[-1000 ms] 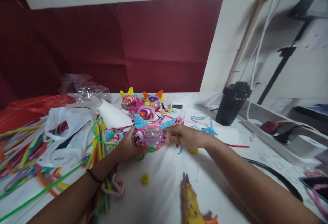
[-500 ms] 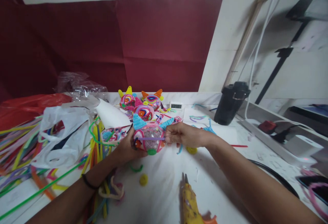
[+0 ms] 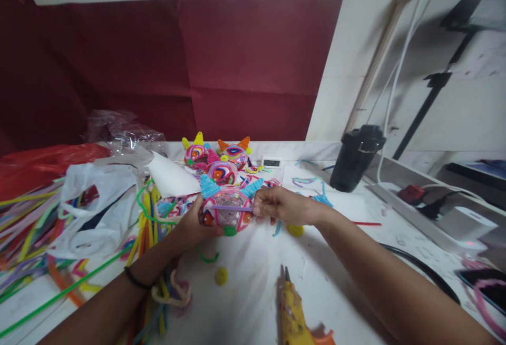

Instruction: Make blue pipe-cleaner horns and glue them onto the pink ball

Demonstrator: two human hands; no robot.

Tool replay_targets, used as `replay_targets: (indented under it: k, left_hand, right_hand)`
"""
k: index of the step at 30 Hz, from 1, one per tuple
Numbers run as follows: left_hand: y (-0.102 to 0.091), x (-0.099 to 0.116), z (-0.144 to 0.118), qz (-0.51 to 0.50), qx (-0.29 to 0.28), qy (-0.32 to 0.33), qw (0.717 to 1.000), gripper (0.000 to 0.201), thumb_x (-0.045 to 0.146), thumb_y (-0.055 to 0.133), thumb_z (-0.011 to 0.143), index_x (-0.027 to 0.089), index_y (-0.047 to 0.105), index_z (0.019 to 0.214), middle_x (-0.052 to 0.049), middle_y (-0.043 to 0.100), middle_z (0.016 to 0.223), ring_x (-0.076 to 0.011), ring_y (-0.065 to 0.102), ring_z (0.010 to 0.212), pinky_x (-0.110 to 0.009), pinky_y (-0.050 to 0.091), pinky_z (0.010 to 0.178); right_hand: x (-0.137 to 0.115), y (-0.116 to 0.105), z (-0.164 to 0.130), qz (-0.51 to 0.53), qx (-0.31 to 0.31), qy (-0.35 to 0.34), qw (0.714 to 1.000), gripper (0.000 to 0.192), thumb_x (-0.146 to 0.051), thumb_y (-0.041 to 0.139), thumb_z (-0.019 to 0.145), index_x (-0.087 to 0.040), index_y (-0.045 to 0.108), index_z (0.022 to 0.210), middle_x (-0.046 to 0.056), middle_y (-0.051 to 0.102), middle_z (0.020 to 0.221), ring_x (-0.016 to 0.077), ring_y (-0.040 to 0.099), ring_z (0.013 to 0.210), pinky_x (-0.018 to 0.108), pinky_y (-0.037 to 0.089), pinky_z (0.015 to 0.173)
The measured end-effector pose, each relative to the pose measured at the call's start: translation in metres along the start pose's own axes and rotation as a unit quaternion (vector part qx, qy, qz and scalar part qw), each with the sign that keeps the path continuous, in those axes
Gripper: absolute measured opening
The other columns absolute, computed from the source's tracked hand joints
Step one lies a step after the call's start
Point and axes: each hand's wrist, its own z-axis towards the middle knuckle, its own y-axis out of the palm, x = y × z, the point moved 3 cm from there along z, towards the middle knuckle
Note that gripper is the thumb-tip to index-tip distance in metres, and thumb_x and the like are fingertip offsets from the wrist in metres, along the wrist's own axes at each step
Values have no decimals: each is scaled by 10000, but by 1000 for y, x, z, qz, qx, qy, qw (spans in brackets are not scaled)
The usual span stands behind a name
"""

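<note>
My left hand (image 3: 200,225) is wrapped round the left side of a round craft animal head (image 3: 233,223), holding it above the table. The head has blue ears, pink trim, a green nose and a see-through, glittery middle. In my right hand (image 3: 279,204), thumb and fingers pinch the right end of a purple pipe cleaner (image 3: 233,208). It lies straight across the front of the head; whether it is fixed there I cannot tell. Behind stand similar animal heads, one with pink ears (image 3: 222,171), one with yellow (image 3: 196,154) and one with orange (image 3: 234,154).
A yellow glue gun (image 3: 293,308) lies at the front, nozzle pointing away. Loose pipe cleaners (image 3: 31,229) and a white plastic bag (image 3: 93,189) fill the left. A black bottle (image 3: 357,159), a power strip (image 3: 419,224) and a phone (image 3: 484,284) are on the right.
Both hands have shifted slightly left with the animal head, which is tipped a little differently. The purple pipe cleaner sits a bit higher in view, still pinched by my right hand.
</note>
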Motion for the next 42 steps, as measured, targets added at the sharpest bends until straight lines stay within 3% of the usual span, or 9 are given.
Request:
replay_targets:
  k: [6, 10, 18, 25, 28, 32, 38, 42]
  left_hand:
    - [3, 7, -1, 0, 25, -1, 1000, 813, 374, 756, 663, 231, 349, 1352, -97, 543, 1333, -272, 519, 1205, -388, 441, 990]
    - [4, 10, 0, -6, 43, -6, 999, 833, 374, 753, 655, 221, 339, 1361, -109, 572, 1300, -299, 523, 1200, -418, 462, 968]
    - [1, 10, 1, 6, 72, -12, 997, 784, 376, 737, 656, 211, 371, 1329, -103, 587, 1275, -287, 540, 1180, -395, 470, 966]
    - [-1, 5, 7, -23, 70, 16, 997, 925, 410, 741, 645, 233, 248, 1408, -103, 528, 1344, -292, 541, 1184, -393, 487, 940]
    - [-1, 5, 8, -13, 95, 15, 995, 1017, 420, 758, 608, 224, 197, 1434, -104, 569, 1297, -300, 569, 1144, -382, 513, 898]
    - [1, 10, 5, -8, 112, -13, 994, 1005, 373, 734, 650, 223, 147, 1451, -85, 612, 1236, -275, 601, 1098, -343, 526, 871]
    - [0, 8, 2, 30, 147, -57, 987, 1055, 371, 722, 664, 217, 62, 1473, -80, 642, 1146, -267, 627, 1022, -333, 552, 779]
    - [-2, 4, 2, 39, 149, -60, 986, 1075, 360, 714, 683, 212, 4, 1476, -83, 633, 1168, -243, 614, 1052, -312, 529, 836]
  right_hand:
    - [-1, 2, 0, 0, 1, 0, 1000, 100, -255, 558, 805, -161, 545, 773, 18, 618, 716, 140, 597, 664, 229, 473, 545]
    - [-3, -2, -2, -28, 7, -3, 1000, 100, -256, 539, 822, -162, 546, 786, 21, 612, 730, 144, 595, 677, 234, 476, 551]
    - [-15, -40, -25, -62, 71, -13, 995, 172, -320, 543, 823, -158, 556, 765, 18, 593, 732, 126, 551, 652, 248, 476, 606]
    - [11, -62, -43, -205, 122, 57, 969, 165, -271, 499, 839, -152, 602, 787, 48, 680, 771, 153, 614, 706, 252, 459, 632]
    - [21, -56, -47, -262, 155, 76, 950, 119, -188, 531, 798, -143, 632, 840, 91, 695, 846, 196, 627, 772, 292, 455, 681]
    - [18, -39, -55, -295, 181, 80, 935, 227, -171, 538, 791, -145, 637, 994, 139, 676, 1039, 260, 616, 926, 357, 443, 782]
    - [5, 1, -82, -277, 102, 54, 954, 176, -181, 531, 799, -184, 646, 933, 79, 692, 959, 219, 634, 847, 312, 466, 744]
    - [-5, 29, -113, -272, 78, 79, 956, 211, -328, 534, 841, -221, 625, 998, 86, 660, 1059, 249, 614, 950, 342, 449, 819]
